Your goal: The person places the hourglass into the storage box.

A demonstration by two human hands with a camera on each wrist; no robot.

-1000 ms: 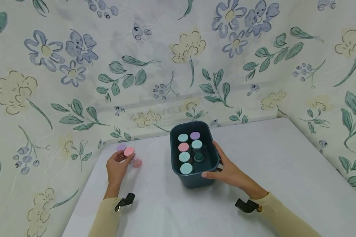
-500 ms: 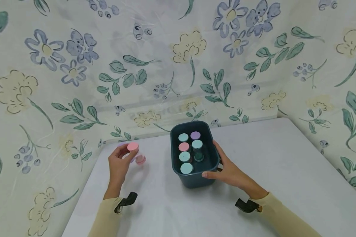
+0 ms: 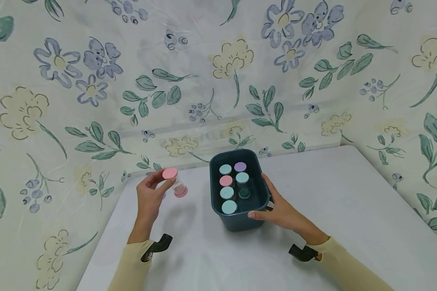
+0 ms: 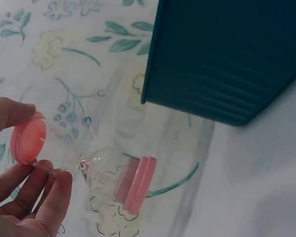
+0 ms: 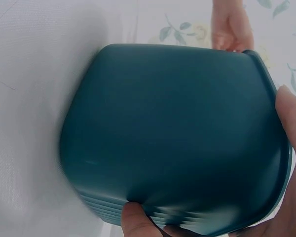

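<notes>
My left hand point(image 3: 149, 198) pinches the upper pink cap of a clear sand timer point(image 3: 179, 189), raised over the white table. In the left wrist view the same sand timer point(image 4: 106, 175) shows its narrow glass waist and second pink cap, with thumb and fingertips at the near cap. My right hand point(image 3: 280, 208) grips the right side of a dark teal bin point(image 3: 240, 223), thumb at the near rim. Inside stand several sand timers with mint, pink and purple caps, among them a purple-capped one point(image 3: 240, 166) at the back. From the right wrist, fingers press the bin's ribbed side point(image 5: 172, 123).
A bit of a purple-capped thing point(image 3: 164, 195) shows behind my left hand, mostly hidden. The white table point(image 3: 313, 173) meets a flower-patterned cloth point(image 3: 189, 97) at the back and sides.
My left hand has lifted the pink sand timer and carried it rightward toward the bin. The purple cap beside it is now mostly covered by the hand. My right hand and the bin stay put.
</notes>
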